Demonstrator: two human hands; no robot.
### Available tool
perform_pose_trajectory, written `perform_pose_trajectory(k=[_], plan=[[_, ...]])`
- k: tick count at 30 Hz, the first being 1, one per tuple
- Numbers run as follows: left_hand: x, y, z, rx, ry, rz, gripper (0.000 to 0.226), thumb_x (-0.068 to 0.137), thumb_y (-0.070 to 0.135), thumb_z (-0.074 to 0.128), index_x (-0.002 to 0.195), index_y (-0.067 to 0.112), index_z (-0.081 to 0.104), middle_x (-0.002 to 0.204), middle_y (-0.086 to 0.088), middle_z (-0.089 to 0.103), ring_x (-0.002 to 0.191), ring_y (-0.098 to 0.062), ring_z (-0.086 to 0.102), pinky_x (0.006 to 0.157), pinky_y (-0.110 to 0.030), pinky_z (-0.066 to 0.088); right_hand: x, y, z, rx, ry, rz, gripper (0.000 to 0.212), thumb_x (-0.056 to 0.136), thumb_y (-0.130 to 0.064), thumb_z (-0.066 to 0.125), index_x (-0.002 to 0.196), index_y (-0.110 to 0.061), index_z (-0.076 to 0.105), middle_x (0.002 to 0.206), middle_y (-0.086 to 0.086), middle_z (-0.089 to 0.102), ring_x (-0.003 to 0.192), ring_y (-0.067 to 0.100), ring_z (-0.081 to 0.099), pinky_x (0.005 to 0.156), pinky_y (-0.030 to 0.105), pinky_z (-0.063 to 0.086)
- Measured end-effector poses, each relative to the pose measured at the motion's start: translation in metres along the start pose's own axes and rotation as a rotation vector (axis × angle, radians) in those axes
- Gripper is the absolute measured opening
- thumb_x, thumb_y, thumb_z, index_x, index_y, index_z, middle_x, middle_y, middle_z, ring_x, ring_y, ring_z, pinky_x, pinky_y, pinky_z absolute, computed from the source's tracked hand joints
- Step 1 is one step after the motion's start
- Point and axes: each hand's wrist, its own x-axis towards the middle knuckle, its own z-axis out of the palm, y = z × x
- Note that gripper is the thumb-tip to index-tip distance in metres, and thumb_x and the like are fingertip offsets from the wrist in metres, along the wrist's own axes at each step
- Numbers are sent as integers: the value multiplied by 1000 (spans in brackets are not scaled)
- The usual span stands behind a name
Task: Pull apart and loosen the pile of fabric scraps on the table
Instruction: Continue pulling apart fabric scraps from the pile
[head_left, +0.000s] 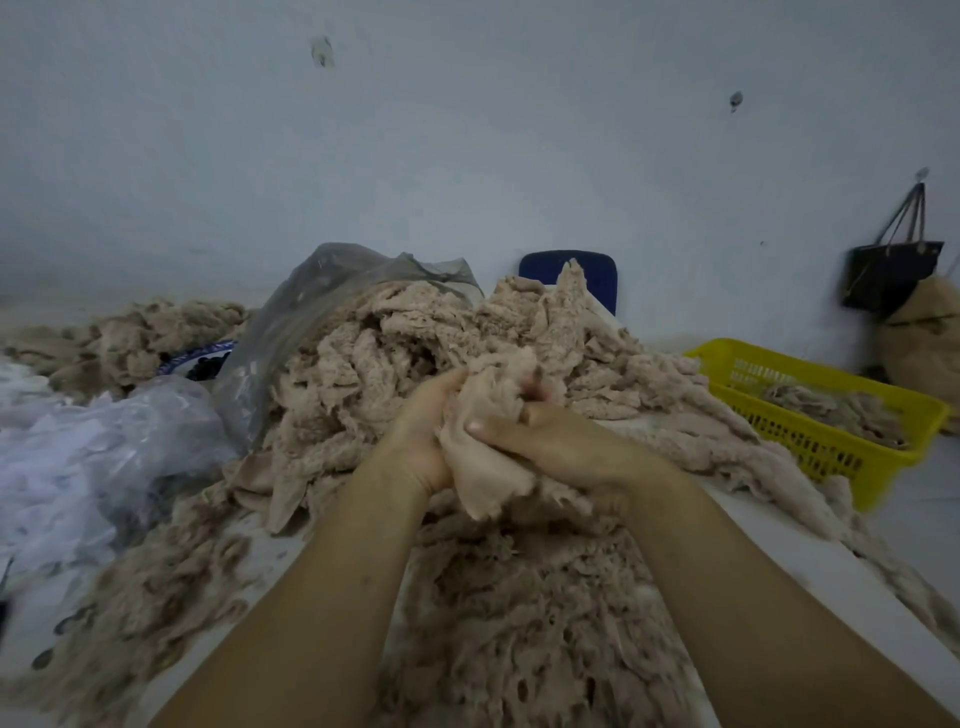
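The left hand (415, 436) gripped a beige fabric wad (485, 470), and the right hand (563, 444) clamped the same wad, thumb on top. The scrap pile (405, 338) spread over the desk (810, 571) behind and beneath both hands.

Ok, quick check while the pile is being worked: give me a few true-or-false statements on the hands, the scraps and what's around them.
1. The left hand and right hand both grip one clump of fabric between them. True.
2. The yellow basket is empty. False: some scraps lie in it.
3. A dark bag hangs on the wall at the right. True.
4. The grey plastic bag lies right of the pile. False: it is at the pile's left rear.
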Motion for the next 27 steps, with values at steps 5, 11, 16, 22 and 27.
perform_pose_trajectory(k=[5, 11, 16, 22, 27], plan=[[2, 16, -9, -353, 63, 204, 41, 99, 23, 42, 60, 12, 47, 43, 5, 36, 37, -9, 40, 63, -28, 55, -11, 25, -6, 188, 122, 56, 28, 93, -44, 61, 107, -23, 73, 100, -2, 76, 94, 15, 72, 83, 27, 56], [2, 35, -19, -388, 235, 479, 52, 89, 49, 63, 53, 19, 40, 42, 8, 22, 33, -6, 16, 36, -18, 31, -26, 53, -28, -131, 540, 37, 57, 94, -58, 50, 71, -5, 54, 51, -6, 44, 47, 13, 41, 44, 19, 28], [4, 39, -24, -397, 351, 590, 37, 100, 25, 56, 66, 16, 44, 44, 6, 34, 38, -6, 30, 38, -17, 35, -30, 71, -53, -278, 773, 147, 53, 102, -46, 42, 75, -2, 55, 70, 15, 51, 68, 30, 53, 63, 38, 42], [-7, 56, -19, -330, 317, 662, 39, 96, 36, 59, 65, 14, 56, 57, 1, 55, 49, -9, 55, 58, -22, 57, -38, 75, -59, -370, 635, 214, 47, 99, -47, 46, 77, -7, 55, 66, -1, 52, 60, 10, 52, 57, 29, 27], [11, 35, 11, -308, 187, 489, 24, 93, 0, 53, 69, 3, 56, 59, -4, 56, 45, -7, 53, 55, -18, 50, -20, 21, -10, -135, 374, -101, 13, 86, -68, 51, 91, -57, 56, 95, -35, 57, 83, -21, 53, 68, 15, 38]])
